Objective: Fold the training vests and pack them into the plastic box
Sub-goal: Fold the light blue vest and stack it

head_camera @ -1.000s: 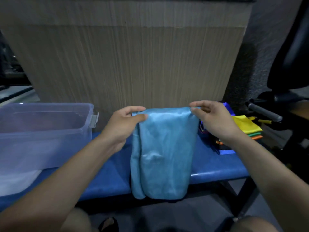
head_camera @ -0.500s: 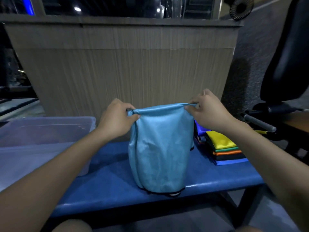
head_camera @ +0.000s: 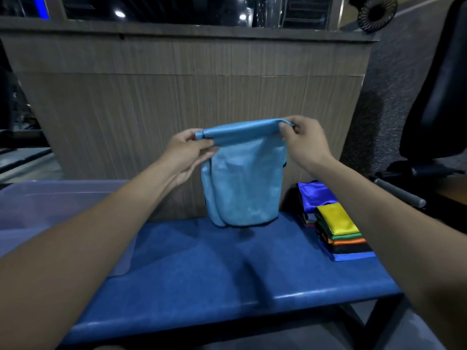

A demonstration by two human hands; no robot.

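Note:
A light blue training vest point(head_camera: 243, 183) hangs folded lengthwise in the air above the blue bench point(head_camera: 214, 279). Its lower hem hovers just above the bench's back edge. My left hand point(head_camera: 188, 152) pinches the vest's top left corner. My right hand point(head_camera: 304, 141) pinches the top right corner, and the top edge is stretched taut between them. The clear plastic box point(head_camera: 48, 210) stands on the bench at the left, partly hidden by my left forearm.
A stack of folded vests point(head_camera: 338, 231), yellow on top with green, orange, black and blue below, lies on the bench's right end. A corrugated panel point(head_camera: 189, 97) rises right behind the bench. A black chair point(head_camera: 439, 97) stands at the right.
Both hands lifted the vest higher and farther from me, so its hem moved from over the bench's front edge to the back of the seat. The camera tilted upward.

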